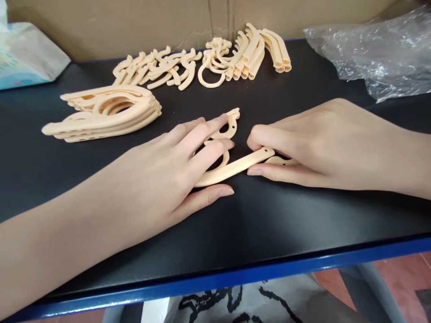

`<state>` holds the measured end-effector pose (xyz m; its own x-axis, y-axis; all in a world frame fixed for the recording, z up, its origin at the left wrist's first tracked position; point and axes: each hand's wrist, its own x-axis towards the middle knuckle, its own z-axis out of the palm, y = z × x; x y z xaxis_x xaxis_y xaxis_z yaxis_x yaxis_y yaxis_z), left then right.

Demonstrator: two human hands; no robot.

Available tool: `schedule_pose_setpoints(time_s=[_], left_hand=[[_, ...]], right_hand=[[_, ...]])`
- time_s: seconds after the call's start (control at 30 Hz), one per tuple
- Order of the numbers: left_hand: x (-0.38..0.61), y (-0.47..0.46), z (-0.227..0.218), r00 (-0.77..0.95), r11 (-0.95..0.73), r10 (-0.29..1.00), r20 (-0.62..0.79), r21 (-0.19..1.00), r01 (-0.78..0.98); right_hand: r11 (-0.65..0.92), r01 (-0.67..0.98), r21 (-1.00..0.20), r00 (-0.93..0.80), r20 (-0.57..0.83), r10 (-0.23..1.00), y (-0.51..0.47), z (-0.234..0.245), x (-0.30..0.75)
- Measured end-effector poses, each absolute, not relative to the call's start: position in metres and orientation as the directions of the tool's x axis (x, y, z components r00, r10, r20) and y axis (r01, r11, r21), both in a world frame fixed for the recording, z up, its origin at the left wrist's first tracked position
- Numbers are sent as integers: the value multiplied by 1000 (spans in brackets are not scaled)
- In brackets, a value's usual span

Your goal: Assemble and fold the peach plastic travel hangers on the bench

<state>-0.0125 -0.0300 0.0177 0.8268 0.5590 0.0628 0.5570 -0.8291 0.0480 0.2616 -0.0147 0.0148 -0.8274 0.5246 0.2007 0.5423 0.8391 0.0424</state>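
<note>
A beige plastic hanger (235, 167), with a long arm and a curved middle, lies on the black table. My left hand (175, 166) rests over its left part, fingers across the curved pieces and thumb along the near side, steadying it. The palm hides much of that end. The arm's right end has a small hole and reaches to my right hand (313, 146). Thumb and index finger of that hand are closed around a smaller beige hanger piece (280, 160), which also has a hole and is partly covered by the fingers.
Folded beige hangers (111, 114) are stacked at left. Behind lie loose hook-shaped pieces (161, 67), a ring-like piece (211, 83) and hollow curved arms (249, 54). A clear plastic bag (377, 54) sits back right, a tissue pack (30, 56) back left. The table's blue edge (235, 273) runs in front.
</note>
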Motion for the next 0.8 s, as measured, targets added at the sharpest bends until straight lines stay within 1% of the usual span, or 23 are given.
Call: schedule_pose_setpoints(time_s=[0.07,0.23,0.43,0.6,0.8], left_hand=[[-11,-30,17,822,-824,566,55,51,564],[-7,-29,16,837,-837,545,52,-27,547],[-8,-31,18,857,-856,510,75,-45,514],[-11,-30,17,850,-852,517,99,-41,523],[-10,-31,16,874,-864,468,133,-137,484]], right_hand=[[840,541,26,-830,174,529,-15,17,261],[841,541,3,-836,109,538,-15,23,259],[860,510,9,-850,161,502,-15,21,259],[862,508,3,-852,152,501,-14,21,258],[861,509,-19,-848,165,504,-15,19,258]])
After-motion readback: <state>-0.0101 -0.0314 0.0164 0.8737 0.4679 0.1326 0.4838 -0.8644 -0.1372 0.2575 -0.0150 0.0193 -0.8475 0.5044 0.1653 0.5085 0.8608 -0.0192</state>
